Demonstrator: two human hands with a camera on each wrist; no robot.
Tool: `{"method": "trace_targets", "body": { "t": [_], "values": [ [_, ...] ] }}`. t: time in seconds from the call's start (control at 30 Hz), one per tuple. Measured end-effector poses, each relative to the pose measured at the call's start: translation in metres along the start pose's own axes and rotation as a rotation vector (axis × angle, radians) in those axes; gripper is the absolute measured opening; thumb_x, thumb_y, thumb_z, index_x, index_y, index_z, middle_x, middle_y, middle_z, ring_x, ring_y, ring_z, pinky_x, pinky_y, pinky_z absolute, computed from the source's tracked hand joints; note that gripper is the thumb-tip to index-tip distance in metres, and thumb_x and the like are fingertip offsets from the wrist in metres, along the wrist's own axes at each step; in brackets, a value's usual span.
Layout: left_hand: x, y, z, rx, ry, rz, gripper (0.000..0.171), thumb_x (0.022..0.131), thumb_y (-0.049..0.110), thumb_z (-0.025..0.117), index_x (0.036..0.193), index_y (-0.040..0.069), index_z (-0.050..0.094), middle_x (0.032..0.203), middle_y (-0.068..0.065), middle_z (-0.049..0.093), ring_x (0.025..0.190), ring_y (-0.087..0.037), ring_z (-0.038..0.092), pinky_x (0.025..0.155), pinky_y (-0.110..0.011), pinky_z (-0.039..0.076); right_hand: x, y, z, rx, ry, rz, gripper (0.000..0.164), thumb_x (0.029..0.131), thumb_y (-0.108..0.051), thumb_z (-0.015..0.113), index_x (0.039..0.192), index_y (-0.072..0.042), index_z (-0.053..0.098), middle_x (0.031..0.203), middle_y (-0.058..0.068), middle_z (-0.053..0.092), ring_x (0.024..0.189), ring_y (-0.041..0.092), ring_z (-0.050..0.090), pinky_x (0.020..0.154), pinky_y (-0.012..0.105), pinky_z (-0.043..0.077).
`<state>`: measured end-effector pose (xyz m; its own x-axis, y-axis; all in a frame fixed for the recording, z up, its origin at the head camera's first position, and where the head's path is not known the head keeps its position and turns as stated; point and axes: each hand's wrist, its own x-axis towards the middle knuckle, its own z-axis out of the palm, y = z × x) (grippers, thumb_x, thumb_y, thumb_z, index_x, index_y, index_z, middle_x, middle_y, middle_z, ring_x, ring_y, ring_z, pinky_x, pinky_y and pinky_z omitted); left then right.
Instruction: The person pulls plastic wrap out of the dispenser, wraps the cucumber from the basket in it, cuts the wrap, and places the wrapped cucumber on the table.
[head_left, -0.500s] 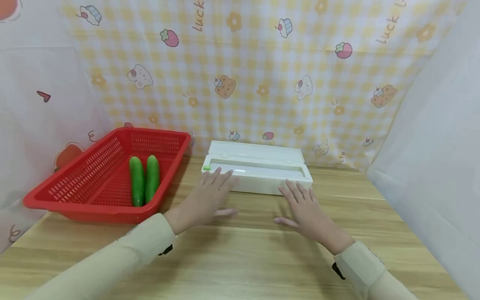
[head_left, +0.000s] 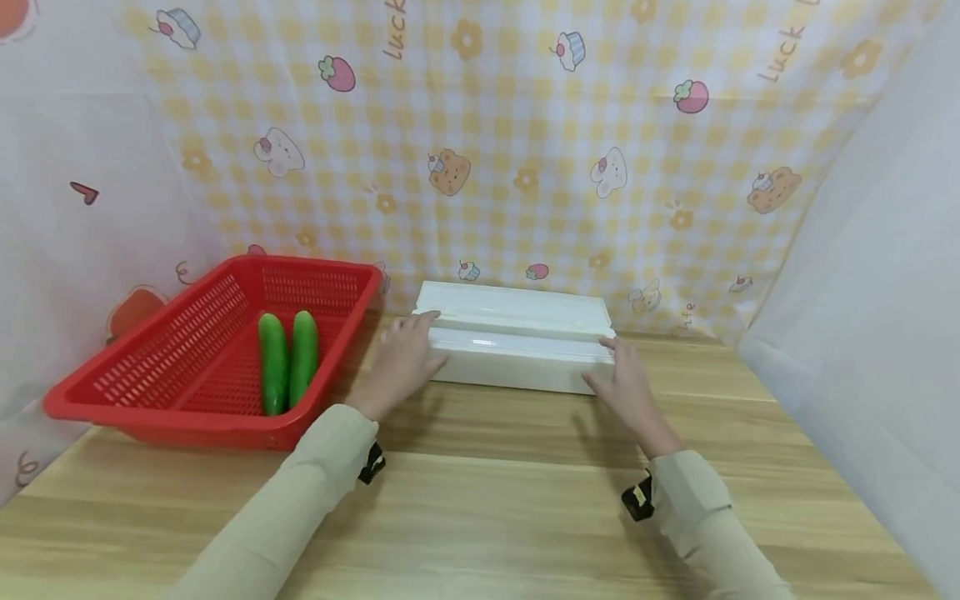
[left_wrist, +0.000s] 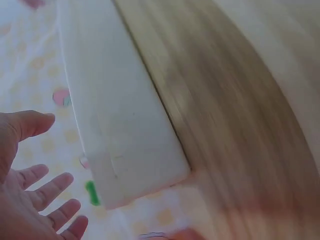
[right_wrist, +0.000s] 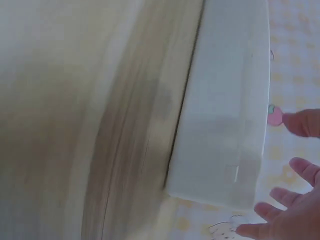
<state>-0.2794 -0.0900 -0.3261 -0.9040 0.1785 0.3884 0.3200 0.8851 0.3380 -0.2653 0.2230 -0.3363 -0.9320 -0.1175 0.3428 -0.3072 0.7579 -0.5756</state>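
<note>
A long white lidded box sits at the back of the table, its lid raised toward the cloth. My left hand is at the box's left end, fingers spread and loosely bent. At the opposite end is my right hand, thumb near the front face and fingers by the end. Both wrist views show a gap between the fingers and the box; whether a fingertip touches it, I cannot tell. A small green piece shows at the box's left end in the left wrist view. Neither hand holds anything.
On the left stands a red plastic basket with two cucumbers lying in it. A yellow checked cloth with cartoon prints hangs behind the box. White sheeting bounds the right side of the wooden table.
Both hands have moved outward from in front of the box to its two ends, the left hand leftward and the right slightly rightward. The box, basket and cucumbers stay in place.
</note>
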Motion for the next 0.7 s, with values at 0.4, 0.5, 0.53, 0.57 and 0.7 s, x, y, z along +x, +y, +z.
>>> {"method": "trace_targets", "body": {
  "t": [0.4,0.5,0.53,0.57,0.7],
  "values": [
    [0.007,-0.031,0.017,-0.277,-0.016,-0.107,0.055,0.086,0.026,0.066,0.134,0.005,0.047,0.134,-0.021,0.049,0.123,-0.040,0.043,0.103,-0.052,0.033,0.018,0.022,0.009,0.191,0.068,0.222,0.040,0.095,-0.016,0.051,0.129,0.005,0.048,0.150,0.020,0.021,0.138,0.041,0.015,0.111,0.055,0.018],
    [0.007,-0.033,0.021,-0.287,0.014,-0.093,0.049,0.086,0.024,0.066,0.129,0.006,0.052,0.130,-0.022,0.050,0.121,-0.039,0.044,0.100,-0.052,0.036,0.021,0.024,0.015,0.226,0.098,0.241,0.039,0.095,-0.017,0.051,0.127,0.004,0.050,0.146,0.021,0.027,0.136,0.040,0.020,0.111,0.053,0.018],
    [0.008,-0.034,0.021,-0.289,0.022,-0.091,0.046,0.086,0.023,0.066,0.127,0.006,0.054,0.129,-0.022,0.050,0.120,-0.039,0.045,0.099,-0.052,0.037,0.022,0.024,0.016,0.244,0.106,0.247,0.039,0.094,-0.017,0.052,0.127,0.005,0.050,0.146,0.021,0.028,0.136,0.040,0.021,0.111,0.052,0.019],
    [0.008,-0.035,0.022,-0.291,0.030,-0.091,0.045,0.086,0.023,0.066,0.126,0.005,0.056,0.127,-0.022,0.050,0.118,-0.039,0.046,0.098,-0.052,0.038,0.022,0.024,0.017,0.261,0.113,0.254,0.038,0.094,-0.016,0.052,0.126,0.005,0.051,0.145,0.021,0.029,0.136,0.040,0.021,0.111,0.052,0.019],
    [0.011,-0.036,0.022,-0.324,0.012,-0.108,0.041,0.088,0.023,0.063,0.124,0.004,0.057,0.127,-0.021,0.049,0.118,-0.038,0.047,0.098,-0.051,0.039,0.022,0.025,0.019,0.289,0.115,0.277,0.039,0.094,-0.017,0.051,0.126,0.006,0.051,0.146,0.019,0.028,0.137,0.038,0.020,0.111,0.050,0.018]
  ]
}}
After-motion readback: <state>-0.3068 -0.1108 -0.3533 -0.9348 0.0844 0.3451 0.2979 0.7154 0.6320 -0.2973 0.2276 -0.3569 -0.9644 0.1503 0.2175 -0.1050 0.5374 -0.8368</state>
